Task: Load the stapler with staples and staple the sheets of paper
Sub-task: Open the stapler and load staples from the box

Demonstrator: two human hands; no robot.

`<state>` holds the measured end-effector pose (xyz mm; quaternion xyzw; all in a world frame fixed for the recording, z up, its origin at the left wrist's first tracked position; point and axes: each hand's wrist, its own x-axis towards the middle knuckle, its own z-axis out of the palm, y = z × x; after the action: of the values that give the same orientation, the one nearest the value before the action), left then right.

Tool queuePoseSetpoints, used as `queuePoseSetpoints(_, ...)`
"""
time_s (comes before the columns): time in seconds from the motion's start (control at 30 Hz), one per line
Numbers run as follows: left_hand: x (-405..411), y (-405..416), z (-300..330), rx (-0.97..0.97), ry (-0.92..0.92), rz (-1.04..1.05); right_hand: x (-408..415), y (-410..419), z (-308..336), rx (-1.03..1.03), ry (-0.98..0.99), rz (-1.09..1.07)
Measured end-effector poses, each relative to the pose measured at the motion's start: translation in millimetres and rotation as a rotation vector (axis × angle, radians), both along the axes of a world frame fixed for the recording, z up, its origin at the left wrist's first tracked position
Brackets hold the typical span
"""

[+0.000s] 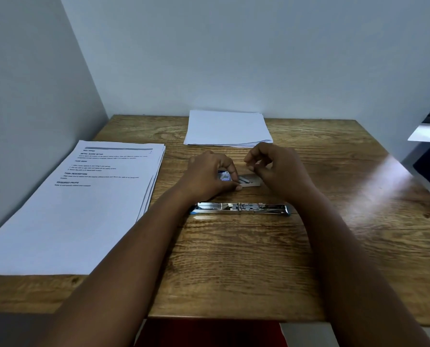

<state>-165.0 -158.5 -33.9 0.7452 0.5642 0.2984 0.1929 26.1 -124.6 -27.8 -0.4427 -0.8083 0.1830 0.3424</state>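
On the left side of the wooden table [246,259] sits a stack of printed sheets [84,204], and you can actually read a few headings: "TASK GOAL", "TASK DESCRIPTION" and "REQUIRED PROPS". The body text is too blurry to make out. A second stack of blank white paper [227,127] lies at the table's far edge, up against the wall.

Mid-table, the stapler [241,209] lies flipped wide open, a long shiny chrome strip with blue tips at both ends, just nearer the front edge than both hands and apart from them. Right behind it is the little staple box [249,182], a small white cardboard tray with grey strips of staples showing inside and a blue printed sleeve, print unreadable.

Left hand [209,175] is curled around the box's sleeve end, thumb and fingers gripping it. Right hand [274,166] hovers just above the tray end with fingertips pinched together; can't tell if there's a staple strip between them.

Tabletop is grainy oak-look wood with a bright glare patch on the right.
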Motion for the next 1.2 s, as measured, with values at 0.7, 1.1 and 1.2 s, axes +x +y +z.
queuePoseSetpoints(0.7,0.1,2.9,-3.1,0.010,-0.004,-0.002,-0.9,1.5,-7.9,-0.176,0.012,-0.002)
queuePoseSetpoints(1.1,0.5,3.2,-2.1,0.003,-0.025,-0.029,8.5,6.7,6.4,-0.685,0.995,-0.086)
queuePoseSetpoints(1.2,0.3,3.4,-2.2,0.003,-0.035,-0.032,9.9,12.0,5.2,-0.842,1.064,-0.120)
